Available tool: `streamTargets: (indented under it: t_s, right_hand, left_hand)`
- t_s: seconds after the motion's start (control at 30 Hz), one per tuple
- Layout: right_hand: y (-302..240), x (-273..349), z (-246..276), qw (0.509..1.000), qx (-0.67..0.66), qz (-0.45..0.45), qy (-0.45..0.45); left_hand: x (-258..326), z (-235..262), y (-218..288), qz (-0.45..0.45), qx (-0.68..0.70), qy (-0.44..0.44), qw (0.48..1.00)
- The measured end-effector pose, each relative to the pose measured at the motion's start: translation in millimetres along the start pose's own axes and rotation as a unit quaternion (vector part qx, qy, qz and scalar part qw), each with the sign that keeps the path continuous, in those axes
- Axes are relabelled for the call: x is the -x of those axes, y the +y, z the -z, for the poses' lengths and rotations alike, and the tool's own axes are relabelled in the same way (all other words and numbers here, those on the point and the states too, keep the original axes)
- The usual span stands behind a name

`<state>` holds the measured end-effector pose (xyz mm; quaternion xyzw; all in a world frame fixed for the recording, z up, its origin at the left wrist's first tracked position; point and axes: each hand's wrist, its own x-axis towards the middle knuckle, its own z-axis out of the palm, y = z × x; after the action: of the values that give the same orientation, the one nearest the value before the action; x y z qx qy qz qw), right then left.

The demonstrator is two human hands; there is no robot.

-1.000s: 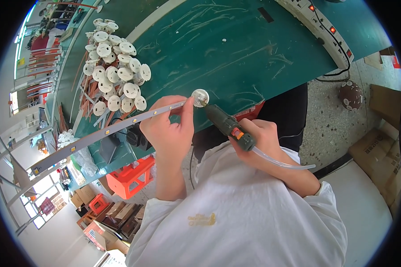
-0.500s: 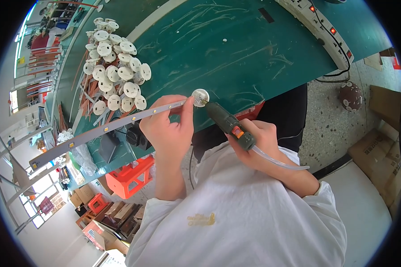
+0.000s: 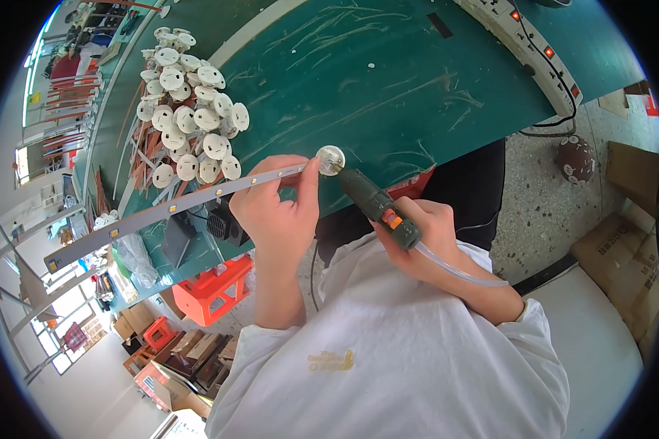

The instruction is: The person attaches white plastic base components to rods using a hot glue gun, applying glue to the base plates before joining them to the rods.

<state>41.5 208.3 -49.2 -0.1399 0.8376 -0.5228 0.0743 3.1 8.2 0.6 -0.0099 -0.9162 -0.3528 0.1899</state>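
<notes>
Left hand (image 3: 278, 208) closed on a long LED strip (image 3: 172, 208), its near end meeting a white round cap (image 3: 330, 159) at the green bench (image 3: 417, 95) edge; right hand (image 3: 425, 238) gripping a green power driver (image 3: 377, 205), tip touching the cap; pile of caps (image 3: 190, 110) well apart, bench left.

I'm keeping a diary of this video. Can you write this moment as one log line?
left hand: holds LED strip | right hand: grips green power screwdriver | tip: on white round cap | behind: cap pile
</notes>
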Motion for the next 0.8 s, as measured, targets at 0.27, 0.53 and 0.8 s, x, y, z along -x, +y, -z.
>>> streamTargets:
  t_s: [0.27, 0.53, 0.8]
  right_hand:
    - [0.5, 1.5, -1.8, 1.000, 0.005, 0.022, -0.006]
    - [0.1, 1.3, -0.8, 0.999, 0.010, 0.036, -0.011]
    - [1.5, 2.9, 0.8, 0.999, 0.012, 0.037, -0.001]
  left_hand:
    - [0.2, -0.9, -0.3, -0.006, -0.006, 0.000, 1.000]
    - [1.5, -0.7, -0.7, 0.001, -0.004, 0.001, 1.000]
    - [2.0, -2.0, -1.9, -0.003, -0.005, 0.000, 1.000]
